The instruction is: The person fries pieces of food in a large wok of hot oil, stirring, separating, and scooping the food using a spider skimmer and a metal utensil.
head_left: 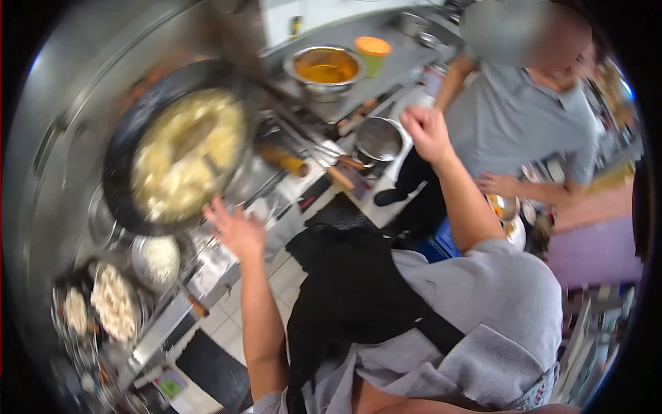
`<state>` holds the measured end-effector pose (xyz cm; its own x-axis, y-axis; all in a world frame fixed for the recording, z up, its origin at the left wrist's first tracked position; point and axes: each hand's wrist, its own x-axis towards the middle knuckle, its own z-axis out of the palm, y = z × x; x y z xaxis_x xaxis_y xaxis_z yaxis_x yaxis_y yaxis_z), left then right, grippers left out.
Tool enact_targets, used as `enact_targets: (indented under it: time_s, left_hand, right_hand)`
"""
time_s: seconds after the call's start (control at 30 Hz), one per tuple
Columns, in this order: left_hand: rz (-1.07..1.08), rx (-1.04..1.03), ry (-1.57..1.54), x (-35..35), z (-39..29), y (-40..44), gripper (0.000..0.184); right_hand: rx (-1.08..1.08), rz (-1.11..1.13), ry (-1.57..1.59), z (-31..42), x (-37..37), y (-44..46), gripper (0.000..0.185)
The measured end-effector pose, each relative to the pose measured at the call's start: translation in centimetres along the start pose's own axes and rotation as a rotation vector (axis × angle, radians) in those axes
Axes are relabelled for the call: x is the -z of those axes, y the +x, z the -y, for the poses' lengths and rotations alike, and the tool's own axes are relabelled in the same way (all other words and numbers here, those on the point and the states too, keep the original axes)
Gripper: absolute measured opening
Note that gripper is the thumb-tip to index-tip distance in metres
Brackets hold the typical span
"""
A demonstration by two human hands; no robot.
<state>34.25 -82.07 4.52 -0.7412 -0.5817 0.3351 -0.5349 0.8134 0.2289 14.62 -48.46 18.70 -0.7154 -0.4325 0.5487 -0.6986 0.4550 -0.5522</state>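
My left hand (238, 231) is open, its blurred fingers spread at the lower right rim of a large black wok (121, 183). I cannot tell whether the fingertips touch the rim. Pale yellow pieces (183, 179) sit in bubbling oil inside the wok, around a darker blurred shape. My right hand (427, 134) is raised and closed in a fist, with nothing visible sticking out of it. Just left of that fist is a round metal pot (378, 140) with a dark inside. Below the wok stands a bowl of white food (157, 261).
A co-worker in a grey shirt (514, 117) stands close on the right. Steel bowl with orange liquid (324, 65) and an orange-lidded tub (372, 52) stand on the back counter. Wooden-handled tools (341, 177) lie beside the stove. Trays of pale pieces (114, 303) are at lower left.
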Motion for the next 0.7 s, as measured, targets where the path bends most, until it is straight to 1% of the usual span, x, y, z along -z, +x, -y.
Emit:
enact_targets:
  time_s: [0.07,0.1,0.13,0.2,0.23,0.3,0.33,0.4,0.43,0.5,0.53,0.6,0.63,0.67,0.7]
  left_hand:
    - [-0.061,-0.032,-0.004,0.0,-0.4,0.0,0.027]
    - [-0.053,-0.058,-0.021,0.2,-0.6,-0.1,0.027]
    - [-0.038,-0.049,-0.005,0.4,-0.7,0.0,0.027]
    - [-0.029,-0.038,0.013,0.6,-0.7,0.0,0.027]
    - [-0.033,-0.032,0.006,0.5,-0.7,-0.1,0.026]
    - [-0.039,-0.028,-0.006,0.6,-0.7,-0.3,0.026]
    - [-0.044,-0.031,-0.016,0.6,-0.7,-0.3,0.026]
    - [-0.050,-0.030,-0.025,0.6,-0.8,-0.2,0.026]
    - [-0.044,-0.029,-0.018,0.6,-0.7,-0.3,0.026]
    - [-0.042,-0.025,-0.007,0.6,-0.6,-0.3,0.026]
    - [-0.042,-0.028,-0.005,0.6,-0.5,-0.2,0.026]
    - [-0.044,-0.026,0.003,0.5,-0.6,-0.2,0.026]
    - [-0.045,-0.027,-0.006,0.5,-0.6,-0.3,0.026]
    - [-0.048,-0.027,-0.012,0.6,-0.6,-0.3,0.027]
    - [-0.030,-0.014,-0.011,0.8,-0.7,-0.3,0.027]
  right_hand:
    - [0.241,-0.171,-0.040,2.9,4.8,2.8,0.035]
    - [0.346,-0.260,-0.086,3.6,6.5,4.0,0.033]
    - [0.423,-0.298,-0.144,4.6,8.1,4.7,0.033]
    - [0.509,-0.358,-0.180,6.4,9.9,5.7,0.031]
    - [0.510,-0.361,-0.185,7.1,10.4,5.8,0.031]
    - [0.605,-0.402,-0.182,8.1,11.1,5.8,0.029]
    - [0.609,-0.404,-0.188,8.3,11.3,5.6,0.029]
    - [0.663,-0.375,-0.056,8.5,11.5,5.4,0.027]
    - [0.666,-0.374,-0.051,8.5,11.3,5.4,0.027]
    - [0.699,-0.468,-0.208,8.3,11.0,5.6,0.026]
    - [0.702,-0.469,-0.204,7.8,10.8,5.9,0.026]
    - [0.536,-0.499,-0.155,6.0,10.5,6.9,0.025]
    - [0.596,-0.471,-0.277,5.1,10.6,7.4,0.028]
    - [0.597,-0.472,-0.264,4.5,10.6,7.7,0.028]
    - [0.549,-0.464,-0.374,4.1,10.5,7.8,0.029]
